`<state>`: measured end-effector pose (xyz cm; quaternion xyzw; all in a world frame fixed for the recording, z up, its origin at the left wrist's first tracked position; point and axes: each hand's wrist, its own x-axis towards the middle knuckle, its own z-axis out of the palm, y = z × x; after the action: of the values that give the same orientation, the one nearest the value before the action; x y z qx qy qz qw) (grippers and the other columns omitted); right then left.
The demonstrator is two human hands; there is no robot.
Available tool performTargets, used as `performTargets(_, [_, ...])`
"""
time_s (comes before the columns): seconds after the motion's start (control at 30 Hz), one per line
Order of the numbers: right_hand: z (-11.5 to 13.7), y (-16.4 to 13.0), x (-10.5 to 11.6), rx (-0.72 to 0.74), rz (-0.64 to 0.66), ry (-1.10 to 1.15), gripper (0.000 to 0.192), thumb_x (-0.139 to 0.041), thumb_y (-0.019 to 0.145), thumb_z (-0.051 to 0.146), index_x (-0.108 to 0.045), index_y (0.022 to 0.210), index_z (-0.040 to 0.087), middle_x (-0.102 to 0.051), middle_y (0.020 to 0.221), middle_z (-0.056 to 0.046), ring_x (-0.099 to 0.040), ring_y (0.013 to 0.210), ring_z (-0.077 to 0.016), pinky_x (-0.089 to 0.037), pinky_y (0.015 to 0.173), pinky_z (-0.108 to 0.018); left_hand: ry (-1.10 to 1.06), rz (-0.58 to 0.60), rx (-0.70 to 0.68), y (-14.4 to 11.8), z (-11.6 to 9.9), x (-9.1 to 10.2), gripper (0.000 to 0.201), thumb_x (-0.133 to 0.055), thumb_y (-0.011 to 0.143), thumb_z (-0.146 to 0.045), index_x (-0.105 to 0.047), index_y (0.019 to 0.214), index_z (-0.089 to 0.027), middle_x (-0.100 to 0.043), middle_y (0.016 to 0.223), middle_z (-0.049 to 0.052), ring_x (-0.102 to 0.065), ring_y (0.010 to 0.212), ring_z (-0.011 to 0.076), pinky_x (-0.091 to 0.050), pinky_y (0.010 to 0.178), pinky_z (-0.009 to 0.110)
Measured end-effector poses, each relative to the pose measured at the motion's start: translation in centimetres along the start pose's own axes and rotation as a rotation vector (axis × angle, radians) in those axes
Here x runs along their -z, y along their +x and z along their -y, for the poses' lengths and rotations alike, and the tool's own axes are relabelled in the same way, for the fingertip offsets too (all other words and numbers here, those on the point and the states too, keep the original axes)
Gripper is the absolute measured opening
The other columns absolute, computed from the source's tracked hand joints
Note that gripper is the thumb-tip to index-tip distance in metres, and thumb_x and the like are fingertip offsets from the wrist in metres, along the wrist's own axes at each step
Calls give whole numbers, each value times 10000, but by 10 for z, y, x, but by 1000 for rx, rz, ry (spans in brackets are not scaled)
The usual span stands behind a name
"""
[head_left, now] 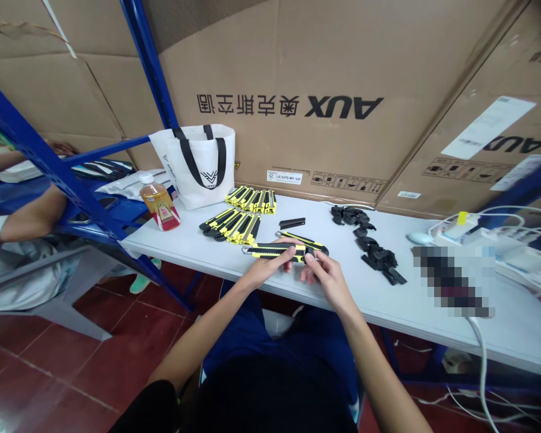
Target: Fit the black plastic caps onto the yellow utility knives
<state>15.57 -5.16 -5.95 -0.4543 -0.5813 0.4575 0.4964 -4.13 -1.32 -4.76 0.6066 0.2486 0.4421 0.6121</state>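
Observation:
My left hand (275,264) is closed round a yellow-and-black utility knife (270,248), its metal tip pointing left, over the front of the table. At the knife's right end, my right hand (327,273) pinches the tail, where a small dark part shows between the fingers; its exact shape is hidden. Another utility knife (315,243) lies just behind my hands. Beyond it rests a flat black strip (292,222), perhaps blades. To the left, several more knives lie side by side in a front row (232,226) and a back row (252,199).
Loose black plastic pieces (379,255) trail along the table's right half. A drink bottle (160,201) and a white tote bag (202,168) stand at left. Chargers and cables (518,240) crowd the right end. Large cartons (270,72) wall the back; another person's arm (36,213) is far left.

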Motion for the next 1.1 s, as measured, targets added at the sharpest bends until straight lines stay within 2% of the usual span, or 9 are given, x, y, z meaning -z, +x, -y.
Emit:
performTargets(0.13, [-1, 0, 0, 27, -96, 22, 452, -647, 989, 657, -542, 807, 257, -672, 605, 3, -513, 529, -168, -413, 557, -320, -38, -27, -10, 0, 3, 1, 573, -644, 998, -652, -715, 1261, -148, -638, 741, 15, -608, 668, 146, -512, 687, 281])
performTargets(0.3, [1, 0, 0, 2, 3, -40, 442, -629, 997, 668, -564, 873, 248, -684, 637, 7, -540, 566, -173, -424, 592, -322, -74, -45, 4, 1, 5, 2, 520, -681, 989, -609, -725, 1242, -157, -634, 728, 2, -609, 640, 135, -523, 678, 277])
performTargets(0.5, [4, -1, 1, -5, 43, -83, 469, -592, 1005, 696, -579, 887, 243, -684, 661, 3, -546, 595, -176, -442, 620, -328, -103, -80, 17, 3, 3, 0, 484, -758, 928, -563, -727, 1192, -158, -673, 905, 24, -608, 617, 101, -512, 619, 258])
performTargets(0.77, [-1, 0, 4, 34, 100, -176, 534, -506, 1041, 705, -583, 774, 249, -640, 654, -4, -539, 633, -192, -434, 654, -341, -27, -94, -12, 0, 2, 1, 457, -737, 943, -544, -729, 1192, -162, -637, 750, -10, -595, 629, 111, -510, 659, 254])
performTargets(1.1, [-1, 0, 5, 46, 116, -207, 545, -484, 1067, 667, -589, 745, 241, -632, 673, -5, -525, 654, -190, -424, 687, -341, -58, -93, 2, 0, 1, -1, 480, -739, 932, -554, -701, 1193, -153, -639, 799, -6, -579, 596, 96, -490, 600, 240])
